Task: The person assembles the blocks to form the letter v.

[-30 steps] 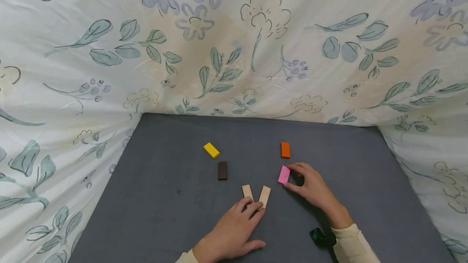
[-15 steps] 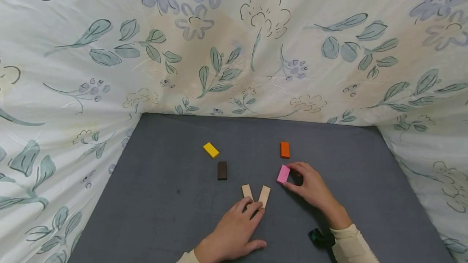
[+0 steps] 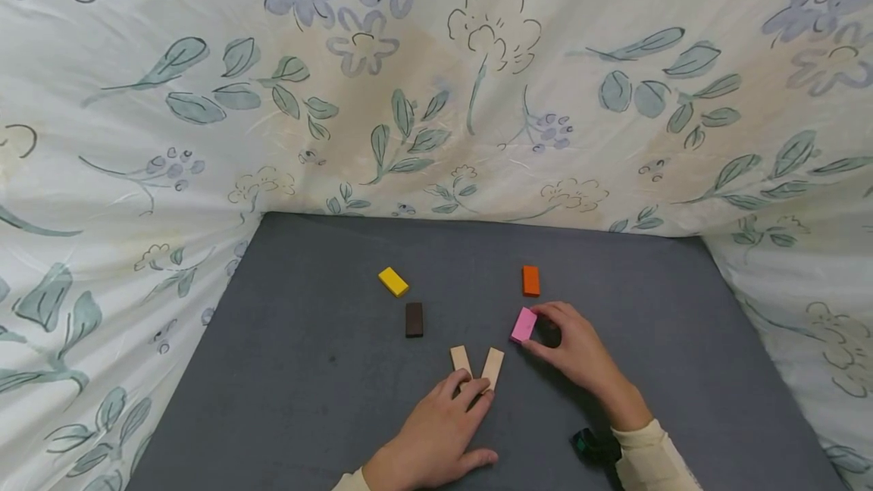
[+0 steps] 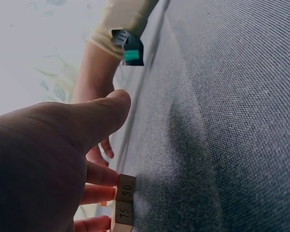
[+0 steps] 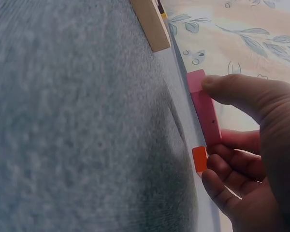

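My right hand (image 3: 580,351) pinches a pink block (image 3: 523,325) between thumb and fingers, right of centre on the grey cloth. In the right wrist view, the thumb lies at one end of the pink block (image 5: 206,113) and fingers at the other. My left hand (image 3: 439,426) rests its fingertips on the near ends of two plain wooden blocks, a left one (image 3: 460,358) and a right one (image 3: 492,367), which spread apart in a V. Ends marked 50 (image 4: 126,188) and 75 (image 4: 124,212) show in the left wrist view; its thumb stands away from them.
An orange block (image 3: 530,281) lies just beyond the pink one. To the left are a dark brown block (image 3: 414,320) and a yellow block (image 3: 393,282). Floral fabric (image 3: 436,97) hangs around the back and sides of the grey surface (image 3: 307,400). A black device (image 3: 595,447) is at the right wrist.
My right hand has shifted slightly left with the pink block, bringing it nearer the right wooden block. The left hand and the other blocks stay about where they were.
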Tool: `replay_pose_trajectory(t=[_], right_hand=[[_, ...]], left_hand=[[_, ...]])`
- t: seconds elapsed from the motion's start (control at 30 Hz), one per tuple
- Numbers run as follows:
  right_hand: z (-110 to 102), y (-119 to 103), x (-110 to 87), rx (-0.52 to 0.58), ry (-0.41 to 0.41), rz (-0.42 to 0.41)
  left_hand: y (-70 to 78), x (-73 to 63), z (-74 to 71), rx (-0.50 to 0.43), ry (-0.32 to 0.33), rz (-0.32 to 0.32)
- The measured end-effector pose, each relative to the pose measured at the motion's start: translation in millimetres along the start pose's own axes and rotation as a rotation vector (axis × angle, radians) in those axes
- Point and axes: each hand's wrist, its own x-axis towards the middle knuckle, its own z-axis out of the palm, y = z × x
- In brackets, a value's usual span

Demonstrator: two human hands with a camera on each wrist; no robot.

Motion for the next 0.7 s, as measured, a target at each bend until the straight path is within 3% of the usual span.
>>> replay_pose_trajectory(t=[0.47, 0.7], right_hand=[[3, -12, 4.6, 0.014, -0.024, -0.011], [9, -15, 3.3, 0.015, -0.027, -0.014]], left_hand=[[0.0, 0.3, -2.5, -0.006, -0.028, -0.008], [0.0, -0.3, 1.2, 0.016, 0.016, 0.009]])
